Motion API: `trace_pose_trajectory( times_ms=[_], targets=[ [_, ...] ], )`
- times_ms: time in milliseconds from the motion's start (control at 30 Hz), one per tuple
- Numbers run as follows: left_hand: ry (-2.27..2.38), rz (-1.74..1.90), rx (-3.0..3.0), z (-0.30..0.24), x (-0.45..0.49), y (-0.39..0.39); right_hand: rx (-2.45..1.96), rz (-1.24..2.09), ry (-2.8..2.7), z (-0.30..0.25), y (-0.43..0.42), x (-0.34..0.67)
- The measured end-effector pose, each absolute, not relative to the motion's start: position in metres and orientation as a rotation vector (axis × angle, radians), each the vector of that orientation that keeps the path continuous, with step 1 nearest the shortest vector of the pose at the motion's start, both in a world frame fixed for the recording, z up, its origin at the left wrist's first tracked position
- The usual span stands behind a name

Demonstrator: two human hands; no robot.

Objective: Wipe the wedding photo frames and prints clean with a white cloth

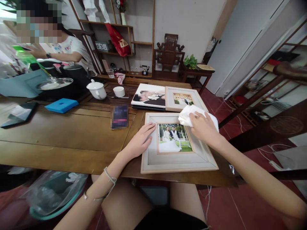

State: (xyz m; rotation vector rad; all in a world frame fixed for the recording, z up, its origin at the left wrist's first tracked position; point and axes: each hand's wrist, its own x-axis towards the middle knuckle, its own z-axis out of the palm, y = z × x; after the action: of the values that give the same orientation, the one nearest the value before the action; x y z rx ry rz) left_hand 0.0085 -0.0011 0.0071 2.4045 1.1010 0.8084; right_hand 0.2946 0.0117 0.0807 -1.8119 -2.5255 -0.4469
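A picture frame [179, 163] with a wide pale border and a wedding photo [173, 139] lies flat on the wooden table near its front edge. My left hand [142, 139] rests on the frame's left border, its fingers stretched out and flat. In my right hand [201, 126] is a bunched white cloth [185, 115], pressed against the frame's upper right border. The cloth covers that corner, so the border beneath it is hidden. Just behind lies a second pale frame [170, 95], partly behind the cloth, beside a stack of photo panels [148, 96].
Left of the frames lies a phone-like dark item [119, 117]. Farther left are a white lidded cup [96, 90], a small white bowl [119, 91], a blue sponge-like block [61, 105] and a glass-lidded pot [56, 84]. Another person [72, 48] sits at the far left.
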Motion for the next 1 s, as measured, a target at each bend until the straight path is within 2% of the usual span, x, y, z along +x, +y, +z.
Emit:
trace_pose_trajectory(
  times_ms=[267, 400, 533, 667, 867, 1000],
  targets=[
    [1.066, 0.916, 2.388, 0.004, 0.010, 0.001, -1.328, -0.190, -2.797, 0.075, 0.005, 0.214],
    [1.039, 0.952, 2.372, 0.001, 0.009, 0.003, -1.153, -0.079, -2.917, 0.082, 0.005, 0.204],
    [1.048, 0.918, 2.343, -0.001, 0.008, 0.004, -1.096, -0.003, -2.987, 0.086, -0.033, 0.205],
    [1.080, 0.887, 2.344, 0.000, 0.007, 0.003, -0.914, -0.066, -3.001, 0.084, -0.087, 0.198],
    [1.049, 0.920, 2.407, -0.007, 0.006, 0.009, -0.287, -0.342, -2.999, 0.084, -0.111, 0.204],
    [1.067, 0.860, 2.418, -0.005, 0.007, 0.010, -0.428, -0.297, -2.992, 0.079, -0.107, 0.218]
  ],
)
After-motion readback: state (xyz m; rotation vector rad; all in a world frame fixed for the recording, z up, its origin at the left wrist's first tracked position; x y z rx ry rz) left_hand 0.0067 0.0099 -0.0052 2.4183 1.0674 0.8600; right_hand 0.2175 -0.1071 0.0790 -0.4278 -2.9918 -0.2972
